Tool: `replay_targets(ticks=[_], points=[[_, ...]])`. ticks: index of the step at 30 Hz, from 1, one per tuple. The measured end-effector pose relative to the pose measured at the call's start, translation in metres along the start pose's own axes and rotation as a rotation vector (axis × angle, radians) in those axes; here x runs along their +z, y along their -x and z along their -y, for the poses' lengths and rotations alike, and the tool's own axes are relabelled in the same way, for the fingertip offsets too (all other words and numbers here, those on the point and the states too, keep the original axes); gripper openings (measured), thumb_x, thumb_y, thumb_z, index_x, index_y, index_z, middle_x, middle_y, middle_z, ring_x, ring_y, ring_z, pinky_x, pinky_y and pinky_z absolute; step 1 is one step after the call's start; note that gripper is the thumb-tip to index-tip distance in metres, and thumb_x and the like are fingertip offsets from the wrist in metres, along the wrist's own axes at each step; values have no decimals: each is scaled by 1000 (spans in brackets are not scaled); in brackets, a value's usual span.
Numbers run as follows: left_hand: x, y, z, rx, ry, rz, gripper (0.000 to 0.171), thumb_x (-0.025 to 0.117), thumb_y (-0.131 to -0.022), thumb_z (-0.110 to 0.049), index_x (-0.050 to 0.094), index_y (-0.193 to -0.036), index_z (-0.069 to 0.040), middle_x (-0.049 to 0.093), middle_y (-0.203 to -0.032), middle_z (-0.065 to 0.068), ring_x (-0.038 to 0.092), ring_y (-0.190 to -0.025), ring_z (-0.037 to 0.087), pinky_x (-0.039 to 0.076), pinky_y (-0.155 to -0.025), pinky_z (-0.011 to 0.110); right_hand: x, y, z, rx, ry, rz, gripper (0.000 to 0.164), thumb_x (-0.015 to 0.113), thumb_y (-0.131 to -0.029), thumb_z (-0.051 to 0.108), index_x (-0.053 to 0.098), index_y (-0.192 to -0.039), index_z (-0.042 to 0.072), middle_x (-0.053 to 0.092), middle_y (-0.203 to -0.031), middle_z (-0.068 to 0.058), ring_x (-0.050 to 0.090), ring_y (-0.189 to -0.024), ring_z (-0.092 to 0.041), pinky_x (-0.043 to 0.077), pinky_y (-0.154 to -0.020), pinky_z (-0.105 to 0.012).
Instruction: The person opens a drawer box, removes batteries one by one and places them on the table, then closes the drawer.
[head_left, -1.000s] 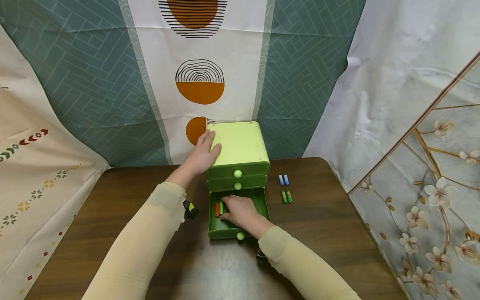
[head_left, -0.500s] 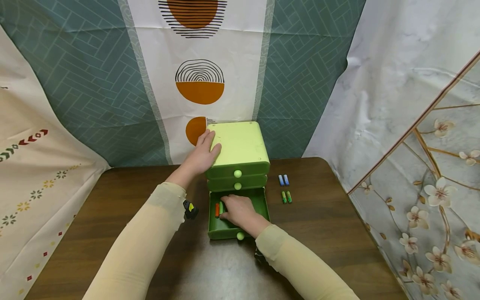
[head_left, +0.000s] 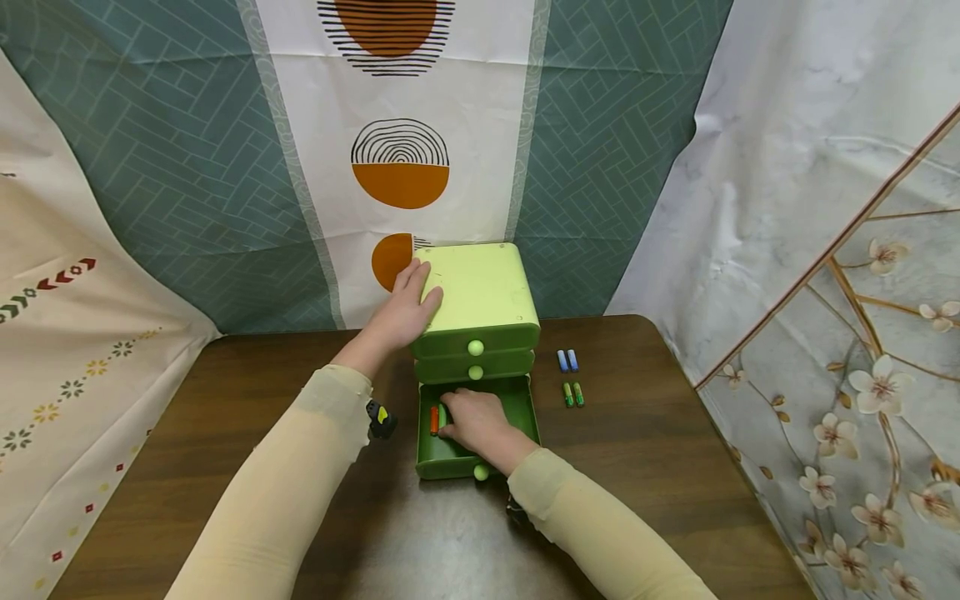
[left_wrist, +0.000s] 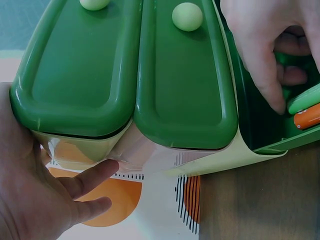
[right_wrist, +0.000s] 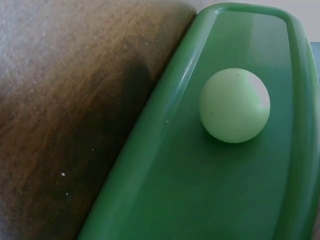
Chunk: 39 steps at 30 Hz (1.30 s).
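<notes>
A small light-green cabinet (head_left: 480, 283) has dark green drawers with round knobs. Its bottom drawer (head_left: 431, 467) is pulled out. My left hand (head_left: 401, 312) rests along the cabinet's top left edge, fingers extended; the left wrist view shows this hand (left_wrist: 45, 185) beside the upper drawers. Inside the drawer, my right hand (head_left: 480, 419) pinches a green battery (head_left: 442, 416) between thumb and finger at its ends. An orange battery (head_left: 434, 421) lies right beside it, also seen in the left wrist view. The right wrist view shows only the drawer front and its knob (right_wrist: 235, 105).
On the brown table (head_left: 637, 467), right of the cabinet, lie two blue-and-white batteries (head_left: 567, 360) and two green batteries (head_left: 573, 394). The two upper drawers (head_left: 506, 363) are closed. A patterned cloth (head_left: 405, 108) hangs behind the cabinet.
My right wrist and forearm have shifted slightly left, while the fingers stay at the green battery. The left hand and the cabinet have not moved.
</notes>
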<state>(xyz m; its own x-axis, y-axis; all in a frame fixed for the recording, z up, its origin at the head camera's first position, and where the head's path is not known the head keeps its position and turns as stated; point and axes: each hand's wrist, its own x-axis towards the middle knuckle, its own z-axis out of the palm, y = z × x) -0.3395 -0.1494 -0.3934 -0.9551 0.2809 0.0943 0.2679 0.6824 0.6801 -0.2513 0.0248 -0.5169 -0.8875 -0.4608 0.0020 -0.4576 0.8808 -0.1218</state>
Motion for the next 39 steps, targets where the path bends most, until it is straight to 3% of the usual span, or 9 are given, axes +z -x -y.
replay_targets(ticks=[12,31,39], points=[[0,0,-1,2,-6,-5,76,32,-118,-52,10,-179,-13,-5,-185,5,10,-169,36,19,-131,61,2,2,0,-2,1,-1,49,90,-94,47,78,-132,18,72,-108,0,72,-96,-18,61,-75,-41],[1,0,0,7,1,-7,75,33,-119,-51,11,-179,-13,-4,-185,6,11,-169,36,19,-132,60,0,12,-5,-8,-21,-13,49,89,-96,43,79,-135,15,74,-115,-2,74,-97,-18,62,-77,-39],[0,2,-2,5,7,-8,75,33,-119,-51,11,-179,-13,-4,-185,6,11,-169,36,20,-132,60,-5,17,-7,4,-42,-34,49,89,-95,43,79,-133,15,73,-109,-1,73,-93,-18,62,-78,-41]])
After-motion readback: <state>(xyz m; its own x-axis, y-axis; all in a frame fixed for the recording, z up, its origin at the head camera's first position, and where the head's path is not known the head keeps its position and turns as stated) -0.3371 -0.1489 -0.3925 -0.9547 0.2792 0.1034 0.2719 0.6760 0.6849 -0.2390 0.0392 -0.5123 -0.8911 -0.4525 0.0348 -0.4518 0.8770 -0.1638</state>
